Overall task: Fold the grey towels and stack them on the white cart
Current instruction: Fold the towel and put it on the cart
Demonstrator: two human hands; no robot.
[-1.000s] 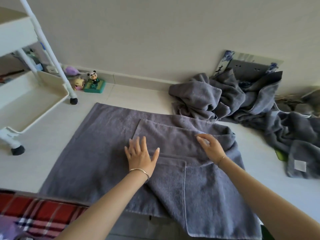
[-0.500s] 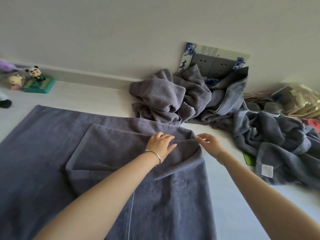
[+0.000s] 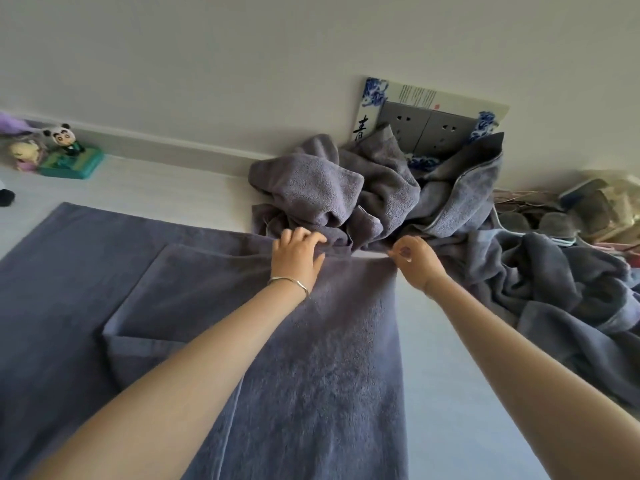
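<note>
A grey towel point(image 3: 86, 289) lies spread on the pale floor point(image 3: 443, 358), with its right part folded over so a doubled panel runs from the far edge toward the camera. Both hands work at that far edge. The left hand point(image 3: 298, 252) is laid on the fold with its fingers curled down over the cloth, gripping the edge; a thin bracelet point(image 3: 289, 282) circles the wrist. The right hand point(image 3: 414, 259) is closed in a pinch on the far right corner of the folded panel, thumb and fingertips together on the hem.

Just beyond the hands, touching the towel's far edge, sits a pile point(image 3: 346, 192) of crumpled grey towels against the wall point(image 3: 242, 64). It spreads to the right into more loose towels point(image 3: 554, 289) on the floor. Behind the pile, 2 grey sockets point(image 3: 426, 128) show on the wall inside a blue-and-white printed surround point(image 3: 374, 95).

At far left, near the skirting, a small panda figure point(image 3: 64, 138) stands on a teal base point(image 3: 74, 164), beside a pale doll point(image 3: 24, 152). The cart is out of view. At far right, a blurred heap of clutter point(image 3: 595, 206) lies by the wall.
</note>
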